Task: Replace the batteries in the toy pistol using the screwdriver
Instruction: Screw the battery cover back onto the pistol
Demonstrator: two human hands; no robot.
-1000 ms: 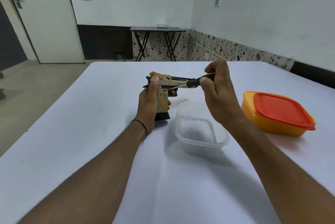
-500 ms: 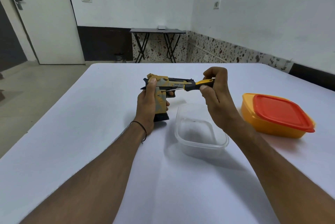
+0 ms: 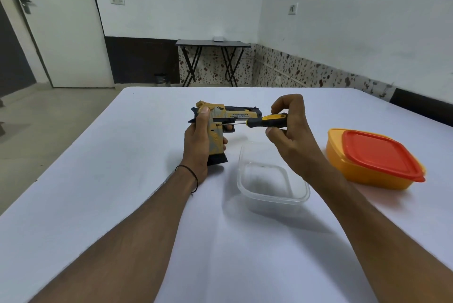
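At frame centre, the left hand (image 3: 196, 148) grips a light, rigid yellow-and-grey plastic toy pistol (image 3: 218, 128) by its grip; the right hand (image 3: 289, 126) pinches a yellow-and-black screwdriver (image 3: 266, 121), tip at the grip screw.

1. The left hand (image 3: 199, 145) is wrapped around the toy pistol (image 3: 220, 128) grip, thumb pointing up, with a black band on the wrist.
2. The right hand (image 3: 291, 135) pinches the screwdriver (image 3: 266, 120) handle with bent fingers.
3. Both bare arms reach forward.
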